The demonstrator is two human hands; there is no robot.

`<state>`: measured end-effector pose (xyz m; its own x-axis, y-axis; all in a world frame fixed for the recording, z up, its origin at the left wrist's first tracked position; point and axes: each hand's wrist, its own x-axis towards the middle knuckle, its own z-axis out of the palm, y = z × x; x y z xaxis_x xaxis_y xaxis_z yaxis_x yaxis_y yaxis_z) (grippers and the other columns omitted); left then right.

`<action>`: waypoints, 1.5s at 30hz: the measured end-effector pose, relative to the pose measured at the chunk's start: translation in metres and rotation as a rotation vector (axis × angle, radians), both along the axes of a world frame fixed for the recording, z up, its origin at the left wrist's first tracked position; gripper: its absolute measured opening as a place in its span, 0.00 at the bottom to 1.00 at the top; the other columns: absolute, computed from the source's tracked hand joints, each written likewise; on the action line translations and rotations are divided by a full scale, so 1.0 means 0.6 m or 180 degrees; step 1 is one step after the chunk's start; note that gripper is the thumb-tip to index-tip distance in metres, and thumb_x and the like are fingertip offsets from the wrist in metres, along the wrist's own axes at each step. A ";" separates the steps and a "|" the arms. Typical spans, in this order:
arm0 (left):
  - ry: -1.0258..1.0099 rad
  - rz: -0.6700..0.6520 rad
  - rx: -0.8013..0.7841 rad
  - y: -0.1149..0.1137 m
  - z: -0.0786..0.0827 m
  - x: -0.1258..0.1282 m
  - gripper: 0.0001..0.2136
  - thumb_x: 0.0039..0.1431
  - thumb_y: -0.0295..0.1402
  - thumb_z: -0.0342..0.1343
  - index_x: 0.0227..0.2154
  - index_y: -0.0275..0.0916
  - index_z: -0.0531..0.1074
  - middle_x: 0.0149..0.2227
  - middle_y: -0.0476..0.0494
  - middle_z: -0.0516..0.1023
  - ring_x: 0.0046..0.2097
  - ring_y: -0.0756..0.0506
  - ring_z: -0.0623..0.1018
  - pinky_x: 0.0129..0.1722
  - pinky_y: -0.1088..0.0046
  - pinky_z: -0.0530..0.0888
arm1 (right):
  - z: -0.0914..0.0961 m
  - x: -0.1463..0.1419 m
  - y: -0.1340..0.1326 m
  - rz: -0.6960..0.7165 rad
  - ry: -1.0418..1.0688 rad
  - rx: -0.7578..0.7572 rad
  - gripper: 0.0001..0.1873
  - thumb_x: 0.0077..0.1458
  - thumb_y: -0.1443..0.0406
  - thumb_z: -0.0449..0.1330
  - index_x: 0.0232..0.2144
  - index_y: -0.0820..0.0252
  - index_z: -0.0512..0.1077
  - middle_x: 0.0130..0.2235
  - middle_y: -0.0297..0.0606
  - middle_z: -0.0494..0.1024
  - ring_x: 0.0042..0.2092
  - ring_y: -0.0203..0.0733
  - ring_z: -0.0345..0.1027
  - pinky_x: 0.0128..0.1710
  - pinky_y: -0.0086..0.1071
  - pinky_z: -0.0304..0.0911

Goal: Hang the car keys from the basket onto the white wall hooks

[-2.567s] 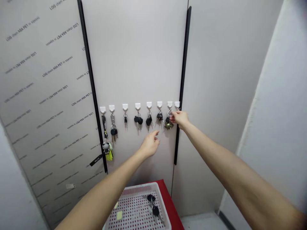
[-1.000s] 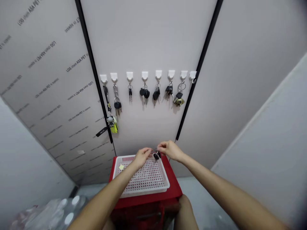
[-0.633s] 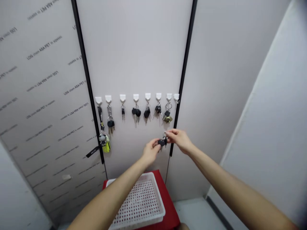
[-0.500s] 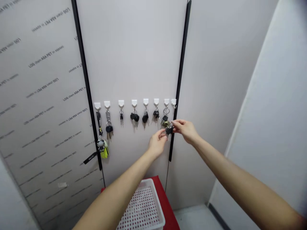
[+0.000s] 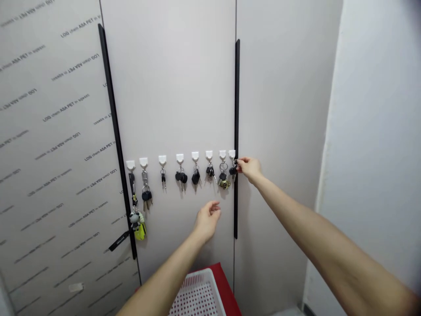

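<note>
A row of white hooks is stuck on a light cabinet door, most with key bunches hanging from them. My right hand is pinched on a black key bunch held right at the rightmost hook. My left hand hovers lower, fingers loosely apart, holding nothing. A brass-coloured key fob hangs from the hook just left of my right hand.
A white perforated basket sits on a red stool below. A long lanyard with a yellow-green charm hangs from the leftmost hook. Black vertical door handles flank the panel. A white wall stands at right.
The black key bunch went up from the basket, held by both hands, to the rightmost hook. My left hand let go and dropped below; my right hand kept hold.
</note>
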<state>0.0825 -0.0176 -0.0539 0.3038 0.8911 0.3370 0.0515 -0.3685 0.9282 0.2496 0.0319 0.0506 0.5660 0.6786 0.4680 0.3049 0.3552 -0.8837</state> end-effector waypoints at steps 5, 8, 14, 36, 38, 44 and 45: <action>-0.0121 0.0116 -0.0325 -0.005 -0.004 -0.038 0.13 0.41 0.25 0.46 0.34 0.34 0.62 0.32 0.43 0.68 0.30 0.53 0.67 0.28 0.79 0.63 | -0.027 0.005 -0.008 -0.0109 -0.0110 -0.0035 0.07 0.36 0.67 0.51 0.23 0.64 0.64 0.20 0.32 0.66 0.18 0.28 0.59 0.18 0.24 0.58; -0.0393 0.0246 -0.0572 -0.005 -0.032 -0.066 0.12 0.38 0.26 0.49 0.32 0.35 0.63 0.30 0.46 0.68 0.28 0.54 0.67 0.25 0.80 0.62 | -0.070 -0.003 -0.028 -0.0213 -0.0368 -0.0109 0.10 0.38 0.65 0.48 0.27 0.63 0.64 0.22 0.32 0.66 0.17 0.27 0.58 0.18 0.23 0.56; -0.0647 0.0990 -0.1479 -0.003 -0.198 -0.124 0.12 0.38 0.28 0.48 0.30 0.35 0.62 0.10 0.60 0.52 0.13 0.57 0.54 0.14 0.81 0.52 | -0.265 -0.081 -0.082 0.1622 -0.1470 -0.1710 0.11 0.39 0.65 0.47 0.25 0.65 0.65 0.14 0.27 0.59 0.13 0.26 0.49 0.13 0.23 0.46; -0.0476 0.0298 0.1149 -0.100 0.101 -0.178 0.34 0.42 0.24 0.46 0.50 0.44 0.32 0.17 0.57 0.55 0.20 0.57 0.58 0.22 0.82 0.59 | -0.081 -0.279 -0.179 0.2389 -0.0979 0.1079 0.35 0.45 0.68 0.47 0.50 0.49 0.30 0.19 0.26 0.55 0.20 0.30 0.50 0.19 0.25 0.53; -0.0472 0.0265 0.1164 -0.101 0.101 -0.175 0.34 0.42 0.25 0.47 0.50 0.45 0.32 0.17 0.57 0.55 0.20 0.58 0.58 0.22 0.82 0.59 | -0.081 -0.281 -0.181 0.2407 -0.0958 0.1068 0.35 0.44 0.69 0.47 0.50 0.49 0.30 0.18 0.26 0.55 0.19 0.30 0.50 0.19 0.25 0.53; -0.0223 0.1008 0.1026 -0.052 0.063 -0.212 0.34 0.40 0.26 0.48 0.49 0.43 0.36 0.23 0.54 0.64 0.24 0.56 0.64 0.28 0.79 0.62 | -0.111 -0.251 -0.151 0.2219 -0.1102 0.0628 0.31 0.43 0.68 0.48 0.49 0.53 0.41 0.21 0.28 0.59 0.22 0.29 0.53 0.22 0.26 0.55; -0.0180 0.1352 0.0974 -0.033 0.054 -0.230 0.33 0.40 0.26 0.48 0.49 0.42 0.37 0.26 0.51 0.65 0.28 0.55 0.65 0.29 0.78 0.63 | -0.117 -0.234 -0.137 0.1950 -0.1119 0.0491 0.29 0.42 0.67 0.49 0.48 0.55 0.45 0.23 0.30 0.61 0.23 0.30 0.55 0.24 0.27 0.56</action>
